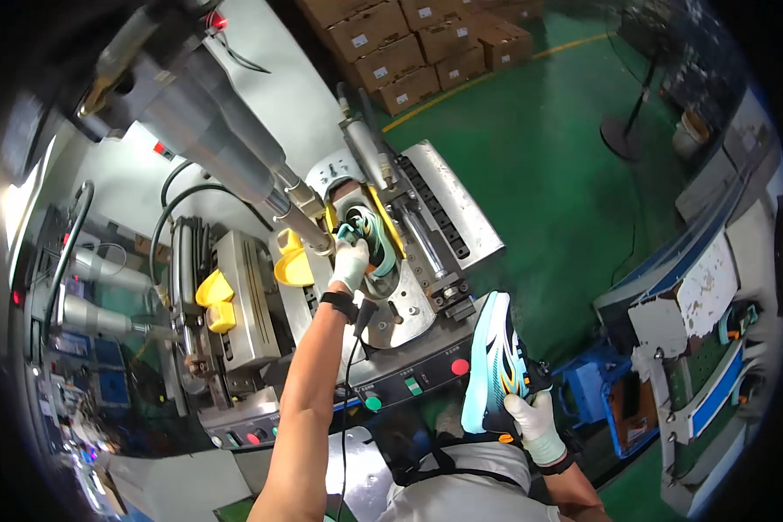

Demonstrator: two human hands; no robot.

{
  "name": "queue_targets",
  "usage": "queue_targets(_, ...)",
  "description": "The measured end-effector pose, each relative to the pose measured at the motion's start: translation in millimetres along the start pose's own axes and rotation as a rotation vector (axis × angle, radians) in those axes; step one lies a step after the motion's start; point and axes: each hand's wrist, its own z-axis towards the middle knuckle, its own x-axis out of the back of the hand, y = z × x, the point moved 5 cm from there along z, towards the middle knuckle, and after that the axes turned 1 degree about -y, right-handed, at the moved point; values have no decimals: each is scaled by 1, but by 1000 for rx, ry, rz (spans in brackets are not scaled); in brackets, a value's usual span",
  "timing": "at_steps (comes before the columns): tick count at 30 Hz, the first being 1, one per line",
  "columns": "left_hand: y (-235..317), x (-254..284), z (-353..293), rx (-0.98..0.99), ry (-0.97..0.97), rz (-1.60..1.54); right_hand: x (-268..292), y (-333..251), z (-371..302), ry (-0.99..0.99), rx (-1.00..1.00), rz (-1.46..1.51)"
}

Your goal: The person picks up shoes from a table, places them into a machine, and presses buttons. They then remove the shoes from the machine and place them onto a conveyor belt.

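My left hand (351, 262), in a white glove with bluish fingertips, reaches into a metal pressing machine (400, 315). Its fingers close on the collar side of a pale teal and dark sneaker (383, 252) that lies in the machine's cradle. Yellow pads flank the cradle. At the lower right, my right hand (536, 426), also gloved, grips another sneaker (494, 365) near its heel and collar. This one is white, teal and black with orange accents, its toe pointing up and its pale sole to the left. The shoe partly hides the right fingers.
Thick grey cylinders (204, 122) slant down over the cradle. On the front panel sit a red button (460, 366) and green controls. A second station with yellow pads (215, 289) stands left. To the right are a blue bin (596, 391) and a shoe rack (696, 383); cardboard boxes (391, 65) are stacked behind.
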Motion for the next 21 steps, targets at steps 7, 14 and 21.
queue_targets(7, 18, 91, -136, 68, -107, -451, -71, -23, 46, -124, 209, -174)
queue_targets(14, -11, 197, -355, 67, -143, -283, -183, 40, 299, -454, -149, -538)
queue_targets(21, -147, 215, -570, 485, 106, -96, -243, 143, 383, -116, 468, -1556)
